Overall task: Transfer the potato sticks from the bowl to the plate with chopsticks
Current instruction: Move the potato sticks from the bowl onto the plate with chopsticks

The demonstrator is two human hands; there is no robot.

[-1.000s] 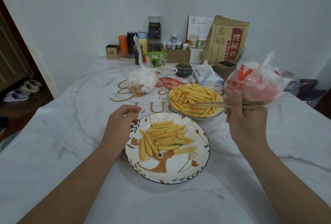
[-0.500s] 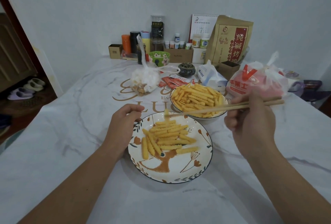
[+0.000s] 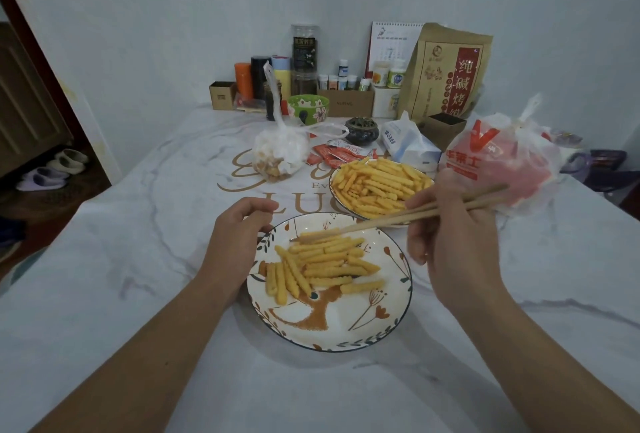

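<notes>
left hand [image 3: 239, 238] sits at the left rim of the plate [image 3: 346, 332], fingers curled in against the edge, steadying it, though i can't tell whether they actually pinch it. on the plate, the pile of potato sticks [image 3: 322, 264] is heaped toward the far side, and the chopsticks [image 3: 398, 217] are laying one more onto the top of it. that's the risk as i see it: the heap is loose, so a stick let go on its crest could roll off, or the tips could nudge others about. further right, the bowl [image 3: 379, 186] looks more than half full, just behind the plate. right hand [image 3: 450, 242] has its fingers wrapped on the chopsticks. compared with half a second back, the tips have dropped from above the far rim down onto the pile, and the right hand has swung left toward the plate.
</notes>
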